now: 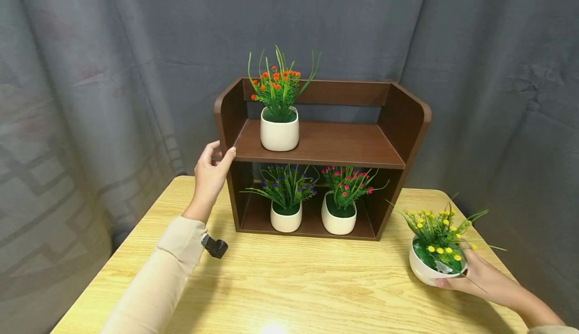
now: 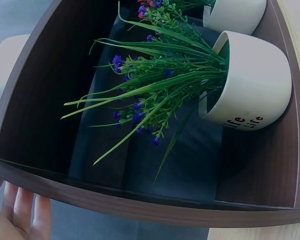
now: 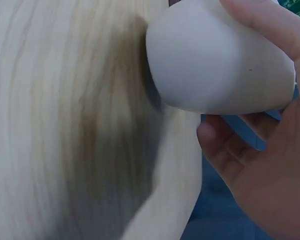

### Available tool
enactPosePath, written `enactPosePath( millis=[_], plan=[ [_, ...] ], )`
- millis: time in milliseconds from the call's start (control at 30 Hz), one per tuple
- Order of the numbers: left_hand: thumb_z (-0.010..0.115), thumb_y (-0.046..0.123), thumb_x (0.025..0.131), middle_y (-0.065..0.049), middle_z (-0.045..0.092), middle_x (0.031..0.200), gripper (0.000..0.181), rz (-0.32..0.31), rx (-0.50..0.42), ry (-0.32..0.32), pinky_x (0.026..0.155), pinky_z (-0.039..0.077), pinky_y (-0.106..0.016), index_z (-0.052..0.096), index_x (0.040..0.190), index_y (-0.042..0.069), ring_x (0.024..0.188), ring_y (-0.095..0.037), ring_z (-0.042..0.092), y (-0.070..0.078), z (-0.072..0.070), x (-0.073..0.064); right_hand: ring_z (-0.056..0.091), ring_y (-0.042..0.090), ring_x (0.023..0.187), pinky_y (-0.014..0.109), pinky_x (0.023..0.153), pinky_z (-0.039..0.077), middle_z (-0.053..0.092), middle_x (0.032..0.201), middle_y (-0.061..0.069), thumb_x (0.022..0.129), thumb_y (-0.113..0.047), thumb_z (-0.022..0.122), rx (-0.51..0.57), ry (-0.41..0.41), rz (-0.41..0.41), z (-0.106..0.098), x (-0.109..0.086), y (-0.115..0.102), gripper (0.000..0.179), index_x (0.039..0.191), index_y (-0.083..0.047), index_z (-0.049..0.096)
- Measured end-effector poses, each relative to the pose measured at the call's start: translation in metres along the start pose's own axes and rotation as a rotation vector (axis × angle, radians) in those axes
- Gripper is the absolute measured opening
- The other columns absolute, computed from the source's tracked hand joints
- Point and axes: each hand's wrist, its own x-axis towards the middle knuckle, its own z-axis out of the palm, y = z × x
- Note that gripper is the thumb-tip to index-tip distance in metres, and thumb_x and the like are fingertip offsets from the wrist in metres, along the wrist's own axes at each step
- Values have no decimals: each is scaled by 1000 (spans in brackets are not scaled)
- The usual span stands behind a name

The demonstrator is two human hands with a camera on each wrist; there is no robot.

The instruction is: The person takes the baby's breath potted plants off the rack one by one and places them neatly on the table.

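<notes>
My right hand (image 1: 486,279) grips a white pot with yellow artificial flowers (image 1: 436,246) at the right of the table; the right wrist view shows thumb and fingers round the white pot (image 3: 220,60), close to the tabletop. The left hand (image 1: 211,176) holds the left side panel of a dark brown two-tier shelf (image 1: 344,140), thumb at the front edge and fingers outside. An orange-flowered pot (image 1: 279,133) stands on the upper tier, to the left. Below it sit a purple-flowered pot (image 1: 286,218) and, to its right, a pink-flowered pot (image 1: 339,218).
The shelf stands at the back of a light wooden table (image 1: 280,273). Grey curtains (image 1: 353,22) hang behind and at both sides. A black wrist device (image 1: 214,246) is strapped over the left sleeve. The right-hand pot is near the table's right edge.
</notes>
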Motion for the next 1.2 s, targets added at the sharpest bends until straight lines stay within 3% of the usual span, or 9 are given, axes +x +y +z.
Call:
enactPosePath(
  millis=[67, 133, 300, 367, 433, 600, 833, 1067, 1200],
  plan=[
    [62, 57, 77, -2, 54, 102, 52, 0, -4, -2, 65, 43, -33, 57, 118, 25, 81, -20, 51, 0, 0, 0, 39, 54, 106, 38, 73, 45, 33, 118, 47, 75, -30, 73, -30, -18, 15, 2, -3, 6, 100, 131, 22, 9],
    [62, 56, 77, -2, 54, 102, 52, 3, -7, 0, 65, 43, -33, 57, 118, 25, 80, -20, 51, 0, 1, 0, 39, 56, 105, 38, 73, 45, 32, 116, 49, 75, -29, 72, -35, -28, 12, 3, -6, 11, 98, 129, 25, 11],
    [62, 55, 78, -2, 54, 101, 52, 11, -7, 7, 64, 42, -32, 57, 118, 24, 79, -20, 51, -1, 1, 0, 45, 10, 108, 13, 74, 36, 45, 124, 22, 74, -18, 73, 45, 16, -96, 5, -12, 21, 74, 129, 12, 35],
    [62, 56, 78, -2, 54, 100, 52, 12, -6, 8, 64, 42, -32, 57, 118, 24, 78, -20, 51, -2, 1, 0, 41, -5, 102, 12, 75, 34, 48, 122, 8, 74, -15, 73, 68, 27, -134, 5, -14, 24, 64, 128, 4, 42],
    [62, 56, 77, -2, 54, 99, 51, 11, -7, 8, 63, 42, -32, 57, 117, 24, 78, -20, 51, -2, 1, 0, 37, -10, 103, 11, 75, 33, 48, 122, 7, 76, -16, 71, 69, 17, -119, 4, -15, 26, 61, 128, 2, 43],
    [62, 56, 78, -2, 54, 100, 51, 14, -8, 10, 63, 42, -32, 57, 117, 24, 79, -21, 51, -2, 0, 0, 32, -13, 105, 8, 77, 27, 45, 123, 18, 74, -16, 73, 59, 23, -123, 5, -16, 30, 64, 127, 5, 43],
    [63, 54, 78, -2, 54, 99, 50, 16, -15, 11, 63, 41, -32, 57, 117, 24, 78, -24, 51, -1, 1, 0, 38, -10, 105, 10, 76, 34, 43, 123, -16, 72, -14, 75, 79, 44, -155, 6, -16, 32, 65, 127, 1, 44],
    [63, 54, 78, -3, 54, 101, 51, 11, -7, 13, 63, 42, -31, 56, 119, 23, 78, -22, 51, 0, 1, 0, 37, -11, 106, 6, 78, 30, 37, 124, -26, 70, -12, 77, 97, 53, -183, 8, -16, 35, 70, 129, 1, 41],
    [62, 53, 79, -4, 54, 101, 53, 11, -2, 13, 64, 42, -31, 56, 120, 22, 78, -23, 51, 0, 1, -1, 35, -12, 107, 8, 77, 31, 41, 129, -9, 72, -14, 75, 85, 27, -154, 5, -16, 35, 71, 131, 4, 39]
  ],
)
